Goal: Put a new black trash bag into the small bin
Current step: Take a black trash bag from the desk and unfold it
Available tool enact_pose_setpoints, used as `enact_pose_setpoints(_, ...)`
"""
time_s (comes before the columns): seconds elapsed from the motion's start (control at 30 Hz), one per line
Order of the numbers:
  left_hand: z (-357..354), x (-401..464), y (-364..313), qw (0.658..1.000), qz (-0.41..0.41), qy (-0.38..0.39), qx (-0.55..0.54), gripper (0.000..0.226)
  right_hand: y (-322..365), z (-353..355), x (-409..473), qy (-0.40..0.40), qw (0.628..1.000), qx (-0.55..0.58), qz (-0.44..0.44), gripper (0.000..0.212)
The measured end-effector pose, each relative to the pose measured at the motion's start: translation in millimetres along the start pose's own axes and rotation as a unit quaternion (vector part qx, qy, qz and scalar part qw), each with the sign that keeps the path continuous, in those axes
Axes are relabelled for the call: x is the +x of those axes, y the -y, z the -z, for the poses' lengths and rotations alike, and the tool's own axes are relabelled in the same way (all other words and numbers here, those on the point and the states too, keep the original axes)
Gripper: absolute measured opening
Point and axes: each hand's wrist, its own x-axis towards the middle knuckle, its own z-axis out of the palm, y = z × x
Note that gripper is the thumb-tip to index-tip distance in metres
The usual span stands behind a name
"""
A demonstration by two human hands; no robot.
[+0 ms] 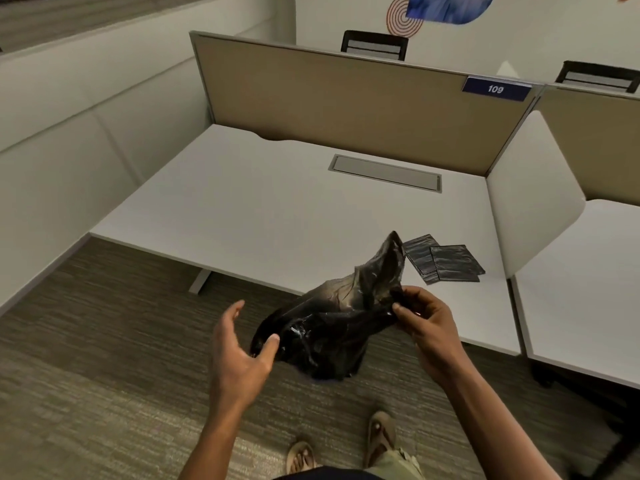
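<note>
Dim, warm indoor light — the white desk reads greyish. Soft shadow beneath its near edge. Wide-angle bending curves lines at the frame's edges — corners soften; small glints on black plastic.

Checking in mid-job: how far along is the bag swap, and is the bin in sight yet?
Done: one crumpled black plastic trash bag is off the desk, away from the folded black bags lying on the white desktop. In hand: the right hand pinches the bag's edge while the left hand, fingers spread, touches its other side. Left: opening the bag and lining the bin, which is not in view.
</note>
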Motion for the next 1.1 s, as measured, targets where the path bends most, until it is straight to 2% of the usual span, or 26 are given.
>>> enact_pose_setpoints(0.07, -4, 5, -20, 0.994, -0.098, 0.014, 0.035, 0.073, -2, -7, -1, 0.032, 0.999, -0.014, 0.007, 0.033)
enact_pose_setpoints(0.1, -9, 10, -31, 0.991, -0.122, 0.04, 0.047, 0.072, -3, -11, 0, 0.049, 0.999, -0.021, 0.01, 0.03)
enact_pose_setpoints(0.23, -41, 40, -57, 0.972, -0.098, 0.172, 0.124, 0.078, -4, -27, 2, 0.109, 0.993, -0.042, 0.015, 0.024)
enact_pose_setpoints(0.3, -53, 56, -57, 0.963, -0.076, 0.22, 0.139, 0.07, 0, -30, 2, 0.121, 0.991, -0.053, 0.013, 0.024)
enact_pose_setpoints(0.37, -58, 71, -54, 0.954, -0.079, 0.246, 0.154, 0.051, 4, -28, 0, 0.122, 0.991, -0.051, -0.002, 0.028)
enact_pose_setpoints(0.47, -52, 85, -48, 0.951, -0.087, 0.239, 0.176, 0.022, 13, -18, -7, 0.094, 0.995, -0.034, 0.004, 0.037)
enact_pose_setpoints(0.57, -40, 93, -36, 0.976, -0.055, 0.156, 0.141, 0.017, 16, -1, -19, 0.004, 0.99, -0.128, 0.066, 0.06)
enact_pose_setpoints(0.63, -34, 90, -28, 0.987, -0.039, 0.078, 0.138, 0.02, 14, 13, -28, -0.042, 0.954, -0.265, 0.132, 0.067)
enact_pose_setpoints(0.73, -35, 70, -16, 0.986, -0.053, 0.026, 0.153, 0.021, 5, 34, -40, -0.027, 0.887, -0.423, 0.183, 0.061)
enact_pose_setpoints(0.8, -39, 55, -11, 0.988, -0.054, 0.038, 0.141, 0.012, -2, 41, -45, 0.015, 0.862, -0.48, 0.165, 0.054)
enact_pose_setpoints(0.87, -44, 46, -12, 0.992, -0.042, 0.067, 0.1, 0.006, -11, 41, -48, 0.058, 0.847, -0.52, 0.09, 0.054)
enact_pose_setpoints(0.93, -51, 40, -17, 0.993, -0.026, 0.106, 0.051, 0.007, -19, 35, -49, 0.054, 0.816, -0.575, 0.022, 0.052)
enact_pose_setpoints(0.97, -54, 37, -19, 0.992, -0.022, 0.12, 0.032, 0.009, -21, 28, -50, 0.027, 0.805, -0.592, 0.019, 0.053)
enact_pose_setpoints(1.03, -59, 32, -23, 0.991, -0.019, 0.134, -0.003, 0.014, -24, 10, -53, -0.027, 0.806, -0.586, 0.079, 0.053)
enact_pose_setpoints(1.1, -63, 30, -26, 0.987, -0.009, 0.153, -0.045, 0.018, -29, -15, -57, -0.003, 0.785, -0.594, 0.175, 0.053)
